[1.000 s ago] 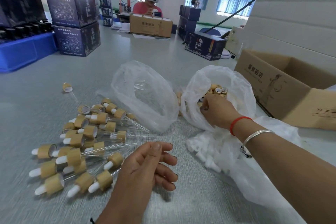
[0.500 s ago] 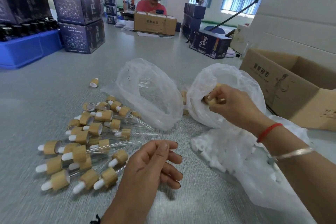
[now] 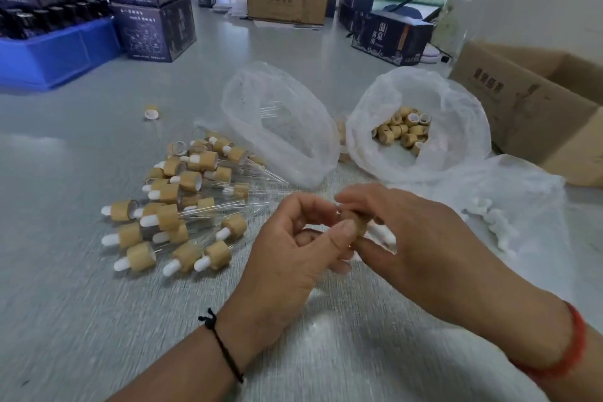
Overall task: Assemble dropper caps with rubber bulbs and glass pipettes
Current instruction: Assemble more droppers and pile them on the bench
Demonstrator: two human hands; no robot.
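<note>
My left hand (image 3: 293, 245) and my right hand (image 3: 421, 238) meet over the table's middle, both pinching one bamboo cap (image 3: 357, 222); a white bulb (image 3: 381, 233) shows beside it under my right fingers. A pile of finished droppers (image 3: 182, 202), bamboo caps with white bulbs and glass pipettes, lies to the left. An open plastic bag of loose caps (image 3: 403, 130) sits behind my hands. Another clear bag (image 3: 277, 121) holds glass pipettes. White bulbs (image 3: 492, 222) lie in a bag to the right.
One stray cap (image 3: 151, 113) lies apart at the left. An open cardboard box (image 3: 535, 101) stands at the right. A blue crate (image 3: 55, 52) and dark cartons (image 3: 153, 29) are at the back left. A person sits behind a carton (image 3: 287, 2) across the table.
My right hand left the cap bag and came back to the middle with a cap. My left hand rose from the table and now pinches that cap too.
</note>
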